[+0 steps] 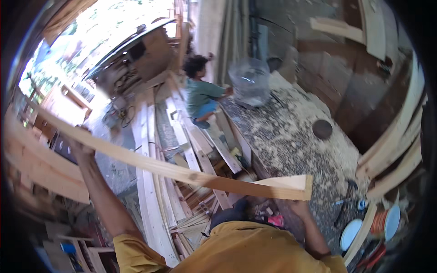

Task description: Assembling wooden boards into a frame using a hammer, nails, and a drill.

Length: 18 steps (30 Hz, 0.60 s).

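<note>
A long, pale wooden board point(182, 174) stretches across in front of me, from the far left to the near right. Near its left end, my left hand point(82, 144) is closed around it with the arm extended. At the right end, my right hand point(298, 208) grips the board from below, its fingers mostly hidden behind the wood. A short wedge-like pale wood face point(287, 182) shows just behind that end. Below the board, several long planks point(148, 191) lie on the floor.
A sawdust-strewn bench top point(291, 136) carries a clear plastic tub point(249, 84) and a dark round disc point(322, 129). A person in a green shirt point(200, 96) is beside the tub. Spools point(386, 224) and tools sit near right; curved boards point(405, 132) stand at right.
</note>
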Each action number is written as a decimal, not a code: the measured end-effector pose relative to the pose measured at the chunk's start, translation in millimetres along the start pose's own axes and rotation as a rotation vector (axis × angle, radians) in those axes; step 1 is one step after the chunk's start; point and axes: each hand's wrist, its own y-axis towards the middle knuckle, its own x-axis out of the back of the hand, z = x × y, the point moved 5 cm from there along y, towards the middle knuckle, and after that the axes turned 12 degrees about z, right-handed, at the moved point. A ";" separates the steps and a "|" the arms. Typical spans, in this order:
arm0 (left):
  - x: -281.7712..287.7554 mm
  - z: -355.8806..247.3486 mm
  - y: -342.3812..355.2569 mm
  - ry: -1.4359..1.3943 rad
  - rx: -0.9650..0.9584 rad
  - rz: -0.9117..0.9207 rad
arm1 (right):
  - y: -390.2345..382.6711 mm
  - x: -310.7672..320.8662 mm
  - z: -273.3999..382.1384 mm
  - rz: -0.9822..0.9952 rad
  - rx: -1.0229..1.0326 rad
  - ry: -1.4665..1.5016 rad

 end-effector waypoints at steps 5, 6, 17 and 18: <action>-109.0 -89.1 -71.5 -0.037 -0.054 -0.140 | 35.5 74.0 14.8 -0.015 -0.016 0.076; -111.6 -87.8 -76.5 -0.034 -0.035 -0.116 | 48.6 88.7 43.7 -0.027 0.065 0.001; -115.8 -64.3 -135.0 0.238 0.015 -0.118 | 128.9 113.5 398.3 0.183 0.881 0.030; -111.1 -61.6 -137.5 0.290 0.025 -0.091 | 129.0 112.2 428.9 0.197 0.934 0.055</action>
